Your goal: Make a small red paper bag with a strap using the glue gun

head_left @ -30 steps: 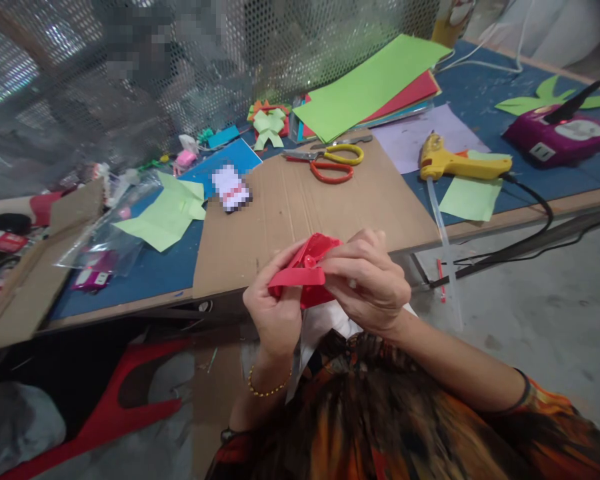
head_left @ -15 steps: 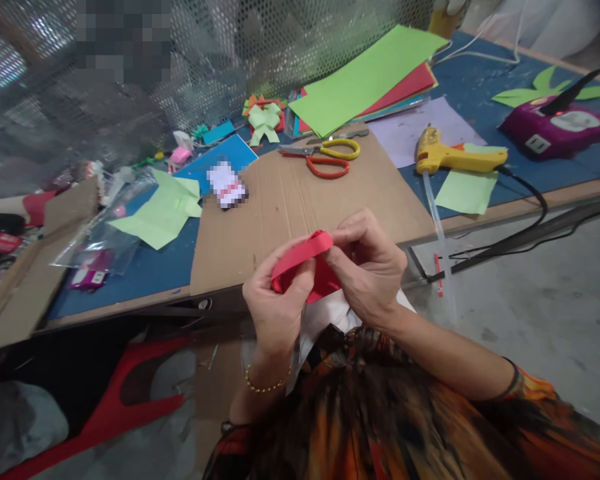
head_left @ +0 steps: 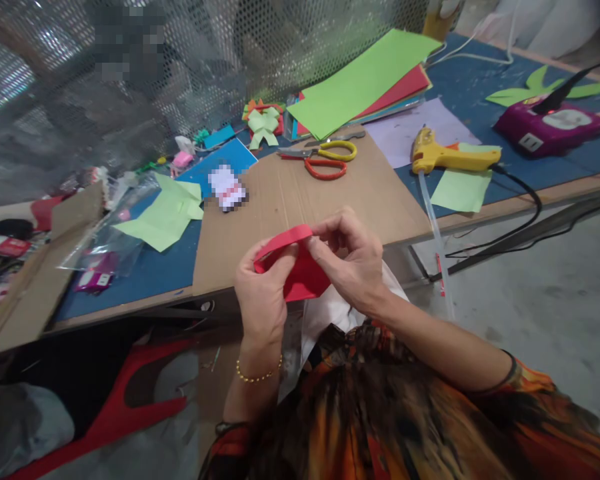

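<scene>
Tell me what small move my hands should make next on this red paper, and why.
Perhaps lightly squeeze the red paper near the right end of its upper band: your right hand has its thumb and fingers at that end, your left hand grips the other side, and a gap shows beneath the band.

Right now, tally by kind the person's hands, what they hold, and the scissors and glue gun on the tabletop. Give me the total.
Hands, left hand and right hand: 2
Red paper craft, held: 1
Scissors: 1
Yellow glue gun: 1
Total: 5
</scene>
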A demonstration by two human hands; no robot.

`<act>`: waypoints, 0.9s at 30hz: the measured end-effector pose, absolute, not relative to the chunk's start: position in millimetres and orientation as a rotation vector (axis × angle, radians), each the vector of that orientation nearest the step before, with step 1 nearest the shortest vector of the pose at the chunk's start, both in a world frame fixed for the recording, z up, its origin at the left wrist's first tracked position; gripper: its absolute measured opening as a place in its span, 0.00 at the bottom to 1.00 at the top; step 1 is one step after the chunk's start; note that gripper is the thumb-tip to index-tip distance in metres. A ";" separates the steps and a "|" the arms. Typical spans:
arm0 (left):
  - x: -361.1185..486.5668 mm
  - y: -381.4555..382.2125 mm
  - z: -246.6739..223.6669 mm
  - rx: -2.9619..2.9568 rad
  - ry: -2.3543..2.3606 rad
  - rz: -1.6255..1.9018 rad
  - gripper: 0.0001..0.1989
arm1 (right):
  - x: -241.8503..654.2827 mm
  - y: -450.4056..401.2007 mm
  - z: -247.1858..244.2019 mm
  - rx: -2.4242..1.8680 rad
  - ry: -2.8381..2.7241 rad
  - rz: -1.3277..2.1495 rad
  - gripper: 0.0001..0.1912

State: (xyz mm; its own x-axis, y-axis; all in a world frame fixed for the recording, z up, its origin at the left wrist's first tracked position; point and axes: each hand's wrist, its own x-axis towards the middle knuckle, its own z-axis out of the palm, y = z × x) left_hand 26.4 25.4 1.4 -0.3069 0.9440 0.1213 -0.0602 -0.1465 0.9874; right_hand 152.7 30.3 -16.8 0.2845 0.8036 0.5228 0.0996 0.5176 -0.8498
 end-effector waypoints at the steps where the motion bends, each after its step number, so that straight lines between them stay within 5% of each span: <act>1: 24.6 28.1 1.9 1.056 1.282 1.564 0.14 | 156.6 31.8 -15.1 -0.945 -1.228 0.560 0.01; 6: 15.9 36.0 5.6 0.997 1.272 1.468 0.18 | 173.7 38.3 -4.8 -0.999 -1.385 0.581 0.12; 27: 18.2 29.5 7.7 1.043 1.255 1.488 0.14 | 147.4 41.3 -21.1 -0.985 -1.361 0.266 0.07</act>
State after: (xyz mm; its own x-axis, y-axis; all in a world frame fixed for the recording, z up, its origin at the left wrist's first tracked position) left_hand 18.2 29.5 7.7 -0.2400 0.9694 0.0510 -0.1131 -0.0802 0.9903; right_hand 147.4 41.3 -21.1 0.2493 0.6784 0.6911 0.3686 0.5934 -0.7155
